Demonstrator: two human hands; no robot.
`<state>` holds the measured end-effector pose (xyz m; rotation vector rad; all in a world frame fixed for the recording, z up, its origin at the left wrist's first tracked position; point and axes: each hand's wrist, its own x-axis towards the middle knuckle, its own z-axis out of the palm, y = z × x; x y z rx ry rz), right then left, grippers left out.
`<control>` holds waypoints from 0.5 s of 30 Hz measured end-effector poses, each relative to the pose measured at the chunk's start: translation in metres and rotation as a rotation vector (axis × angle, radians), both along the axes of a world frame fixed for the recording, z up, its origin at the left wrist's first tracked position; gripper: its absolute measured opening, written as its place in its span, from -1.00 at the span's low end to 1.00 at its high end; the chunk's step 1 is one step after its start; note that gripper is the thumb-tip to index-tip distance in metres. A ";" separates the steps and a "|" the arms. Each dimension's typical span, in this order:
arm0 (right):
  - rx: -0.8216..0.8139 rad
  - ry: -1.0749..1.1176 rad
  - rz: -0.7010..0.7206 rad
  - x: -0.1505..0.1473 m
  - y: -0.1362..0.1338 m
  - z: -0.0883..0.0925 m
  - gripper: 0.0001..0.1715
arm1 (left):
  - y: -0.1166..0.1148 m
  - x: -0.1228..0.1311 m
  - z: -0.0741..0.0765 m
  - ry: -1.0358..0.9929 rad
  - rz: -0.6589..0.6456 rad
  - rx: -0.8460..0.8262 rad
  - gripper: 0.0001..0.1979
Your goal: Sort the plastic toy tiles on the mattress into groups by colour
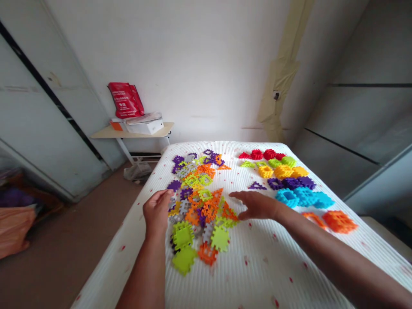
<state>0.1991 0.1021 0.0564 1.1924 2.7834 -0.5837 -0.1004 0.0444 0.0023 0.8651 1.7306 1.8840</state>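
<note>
My left hand curls at the tile pile's edge, grip I can't tell. My right hand gapes empty, open sheet alongside.

One pile held overlapping pieces, too tangled to count. Flanking the pile were one left hand and one right hand. Right of the pile lay four red shapes, four green shapes, three yellow shapes, four purple shapes, three blue shapes and two orange shapes. One red bag sat beyond the pile's left.
</note>
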 end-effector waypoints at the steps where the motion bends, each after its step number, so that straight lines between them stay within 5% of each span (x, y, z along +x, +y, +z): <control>1: 0.002 0.024 0.011 -0.004 -0.008 -0.008 -0.06 | 0.002 -0.007 -0.004 0.030 0.067 0.009 -0.69; 7: 0.109 0.181 0.014 -0.027 -0.018 -0.045 -0.02 | 0.015 -0.039 -0.032 0.245 0.231 -0.114 -0.58; 15: 0.085 0.315 0.062 -0.043 -0.026 -0.047 -0.21 | 0.020 -0.024 -0.040 0.213 -0.013 -0.235 -0.67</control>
